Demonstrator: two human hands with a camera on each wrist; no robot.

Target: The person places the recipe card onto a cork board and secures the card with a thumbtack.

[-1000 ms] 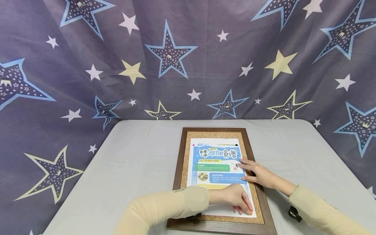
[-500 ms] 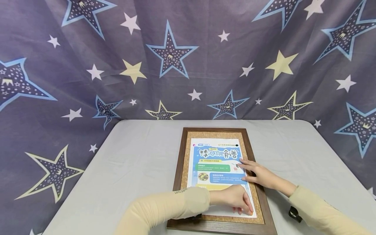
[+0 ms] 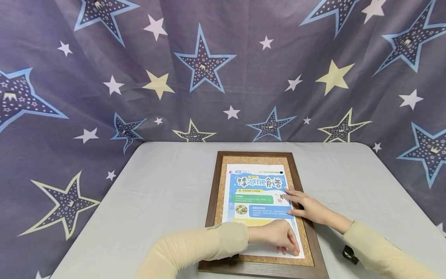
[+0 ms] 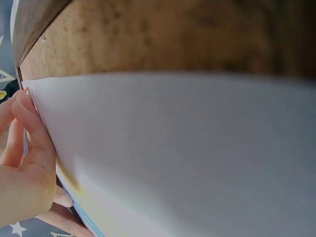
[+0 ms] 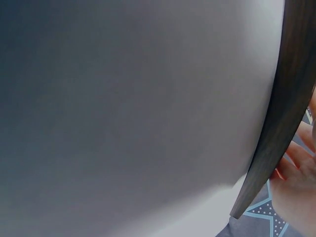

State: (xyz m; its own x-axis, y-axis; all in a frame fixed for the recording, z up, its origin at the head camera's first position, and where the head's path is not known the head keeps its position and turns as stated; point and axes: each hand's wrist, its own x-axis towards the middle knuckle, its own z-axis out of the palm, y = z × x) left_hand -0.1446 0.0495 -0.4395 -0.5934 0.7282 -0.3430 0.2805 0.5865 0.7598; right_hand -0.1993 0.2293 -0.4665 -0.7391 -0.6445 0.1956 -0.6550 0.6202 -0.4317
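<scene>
A printed poster sheet with blue, green and yellow blocks lies on a cork board in a dark wooden frame. My left hand reaches across the sheet's lower part and pinches a small orange pushpin at the sheet's lower right corner. The fingertips mostly cover the pin. My right hand rests over the right side of the frame, with extended fingers touching the sheet's right edge. A black pin sits in the upper right corner and a pink pin in the upper left.
The board lies on a table with a pale grey cloth. Behind and beside the table hangs a purple curtain with stars. A black wrist strap shows under the right sleeve.
Both hands keep their places on the sheet. The orange pin shows slightly less between the left fingertips, and the head view has shifted very slightly.
</scene>
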